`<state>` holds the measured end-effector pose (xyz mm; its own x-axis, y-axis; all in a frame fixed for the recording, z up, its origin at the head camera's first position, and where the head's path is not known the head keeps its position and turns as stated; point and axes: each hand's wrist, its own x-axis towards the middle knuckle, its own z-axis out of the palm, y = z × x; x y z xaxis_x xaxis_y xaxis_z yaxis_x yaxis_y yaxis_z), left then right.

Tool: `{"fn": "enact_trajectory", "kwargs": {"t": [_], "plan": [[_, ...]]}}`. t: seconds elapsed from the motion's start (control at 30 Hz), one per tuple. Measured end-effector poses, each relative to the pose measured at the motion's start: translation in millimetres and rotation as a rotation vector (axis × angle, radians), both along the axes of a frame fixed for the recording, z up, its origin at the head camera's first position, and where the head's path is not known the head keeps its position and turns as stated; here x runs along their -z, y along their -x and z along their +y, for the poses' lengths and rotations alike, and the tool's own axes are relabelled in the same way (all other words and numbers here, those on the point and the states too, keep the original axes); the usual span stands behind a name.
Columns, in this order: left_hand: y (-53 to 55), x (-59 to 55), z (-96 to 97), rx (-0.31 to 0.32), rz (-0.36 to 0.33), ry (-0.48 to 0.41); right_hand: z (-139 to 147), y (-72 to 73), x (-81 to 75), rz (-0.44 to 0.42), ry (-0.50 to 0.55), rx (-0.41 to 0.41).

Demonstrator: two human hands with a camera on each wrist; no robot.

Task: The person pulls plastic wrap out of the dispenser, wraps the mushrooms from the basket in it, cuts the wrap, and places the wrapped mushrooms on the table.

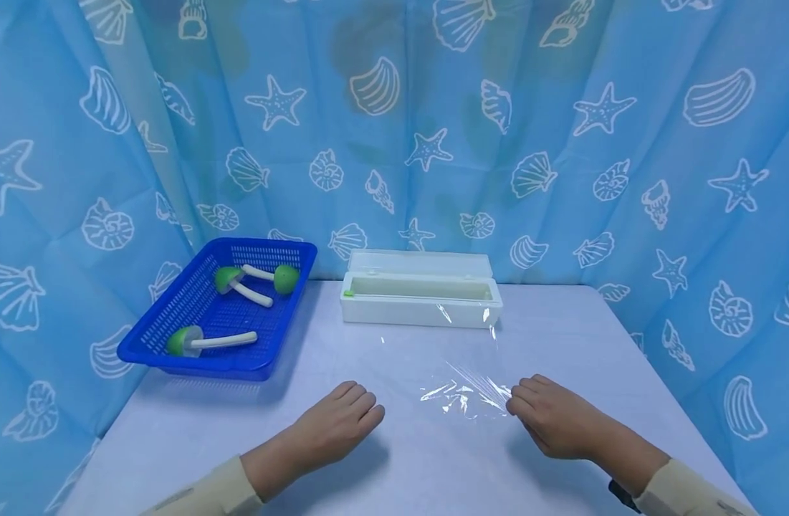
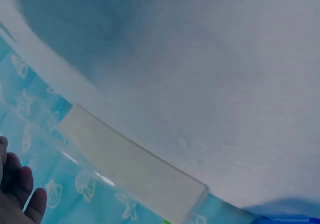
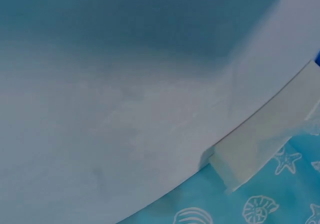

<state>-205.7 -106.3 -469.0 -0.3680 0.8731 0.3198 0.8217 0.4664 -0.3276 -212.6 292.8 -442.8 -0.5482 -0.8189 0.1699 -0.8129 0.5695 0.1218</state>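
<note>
A clear sheet of cling film (image 1: 461,394) spreads over the white table, seen mostly by its glints, between the dispenser box and the hands. My right hand (image 1: 555,418) pinches its near right corner, and creases fan out from the fingertips. My left hand (image 1: 332,423) is curled with thumb against fingers at the film's left side, where the film itself hardly shows. Behind the film stands a long white cling film box (image 1: 420,312), its clear lid (image 1: 420,262) raised. In the left wrist view, fingers (image 2: 20,184) show at the edge; the right wrist view shows no hand.
A blue plastic basket (image 1: 136,351) stands at the back left, holding green-capped, white-stemmed mushroom shapes (image 1: 226,340). A blue curtain (image 1: 400,179) with white shell and starfish prints hangs behind and beside the white table (image 1: 433,473).
</note>
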Motion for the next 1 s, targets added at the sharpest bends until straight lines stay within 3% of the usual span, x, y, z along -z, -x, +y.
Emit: {"fn": "enact_trajectory", "kwargs": {"t": [0.23, 0.43, 0.77, 1.0], "plan": [[-3.4, 5.2, -4.2, 0.025, -0.003, -0.005, -1, -4.5, 12.9, -0.007, 0.016, -0.027], [-6.4, 10.8, -11.4, 0.008, -0.005, 0.005, -10, -9.8, 27.9, -0.094, -0.038, -0.038], [-6.1, 21.1, -10.1, -0.059, -0.057, 0.185, -23, -10.8, 40.3, -0.218, -0.113, 0.028], [-6.9, 17.7, -6.8, -0.107, -0.127, 0.218, -24, -6.0, 45.3, -0.286, -0.15, 0.079]]}}
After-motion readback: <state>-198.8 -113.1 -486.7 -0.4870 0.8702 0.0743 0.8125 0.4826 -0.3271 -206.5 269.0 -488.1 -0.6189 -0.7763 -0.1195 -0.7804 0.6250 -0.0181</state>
